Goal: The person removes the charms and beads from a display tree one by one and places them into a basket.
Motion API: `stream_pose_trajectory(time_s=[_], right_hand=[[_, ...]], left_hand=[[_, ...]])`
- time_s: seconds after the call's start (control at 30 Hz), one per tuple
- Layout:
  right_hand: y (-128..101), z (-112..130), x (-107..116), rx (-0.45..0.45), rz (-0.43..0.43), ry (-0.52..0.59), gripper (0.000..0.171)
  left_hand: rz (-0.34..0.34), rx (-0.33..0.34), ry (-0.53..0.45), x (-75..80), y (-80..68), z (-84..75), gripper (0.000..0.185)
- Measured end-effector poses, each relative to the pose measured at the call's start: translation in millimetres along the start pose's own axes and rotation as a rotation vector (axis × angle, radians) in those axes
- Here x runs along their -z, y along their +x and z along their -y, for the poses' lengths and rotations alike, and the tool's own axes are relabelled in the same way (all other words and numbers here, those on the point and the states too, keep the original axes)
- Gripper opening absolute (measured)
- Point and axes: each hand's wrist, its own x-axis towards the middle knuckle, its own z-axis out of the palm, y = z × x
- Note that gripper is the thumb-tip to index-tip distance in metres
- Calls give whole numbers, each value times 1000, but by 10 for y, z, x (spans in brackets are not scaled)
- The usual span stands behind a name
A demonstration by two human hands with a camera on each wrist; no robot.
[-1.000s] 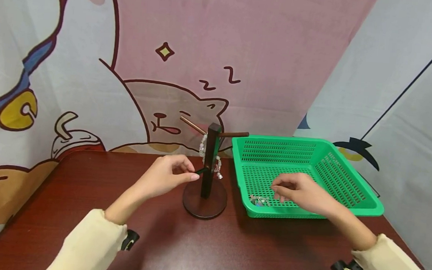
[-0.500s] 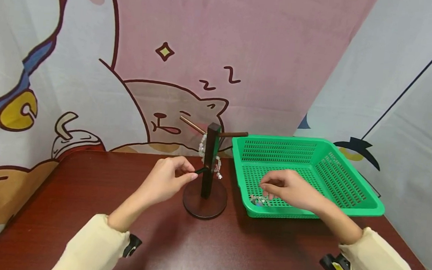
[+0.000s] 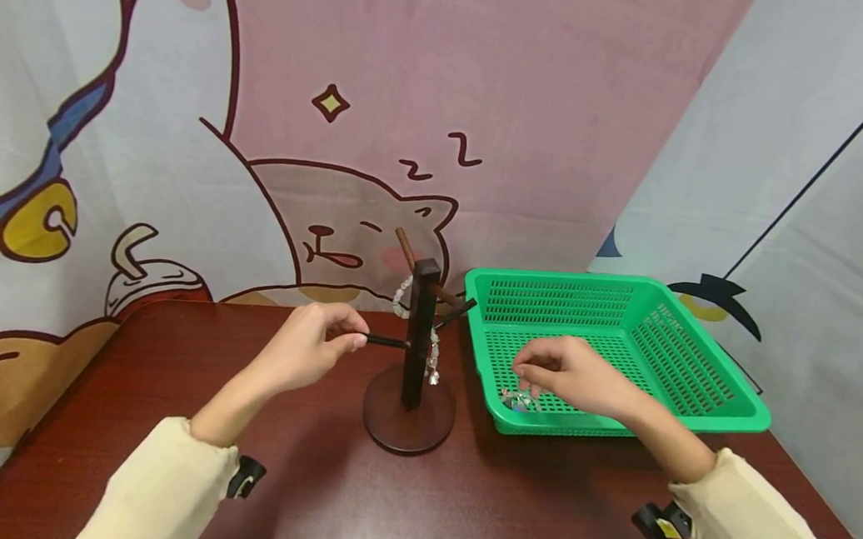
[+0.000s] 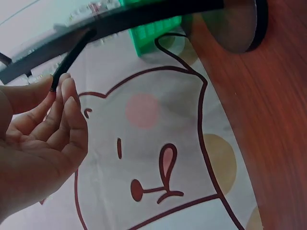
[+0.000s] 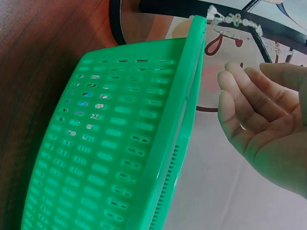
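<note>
A dark wooden jewellery stand (image 3: 415, 360) with a round base stands on the table beside a green basket (image 3: 702, 380). My left hand (image 3: 313, 346) pinches the tip of the stand's lower left peg (image 3: 385, 341); the left wrist view shows that peg (image 4: 72, 55) held between thumb and fingers (image 4: 62, 88). Pale bead bracelets (image 3: 433, 355) hang from the stand. My right hand (image 3: 570, 378) hovers inside the basket's near left corner, fingers loosely curled and holding nothing, just above a small bracelet (image 3: 516, 401) lying on the basket floor. The right wrist view shows the palm (image 5: 268, 124) bare.
The table (image 3: 168, 385) is dark red wood. A cartoon cat cloth (image 3: 336, 129) hangs close behind the stand, and a pale cloth wall (image 3: 819, 205) closes the right side behind the basket. Black wrist cameras (image 3: 244, 475) sit on both sleeves.
The stand has turned: its pegs point in new directions and the lower peg now sticks out level to the left with my left hand. My right hand moved left toward the bracelet.
</note>
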Motion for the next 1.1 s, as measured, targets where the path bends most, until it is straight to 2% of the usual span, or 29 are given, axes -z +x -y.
stream_pose_trajectory(time_s=[0.33,0.63,0.93,1.1], right_hand=[[73,44,-25,13,4,11,9],[188,117,-84,59,-21,23,21],[340,220,-117,42,-65,-11,30],[400,259,-127,58,-97,-16,25]], left_hand=[[25,17,-42,93,115,159,4],[63,108,-119,113,177,227,5],[62,121,-139,113,180,239,7],[58,140,-138,112,179,225,8]])
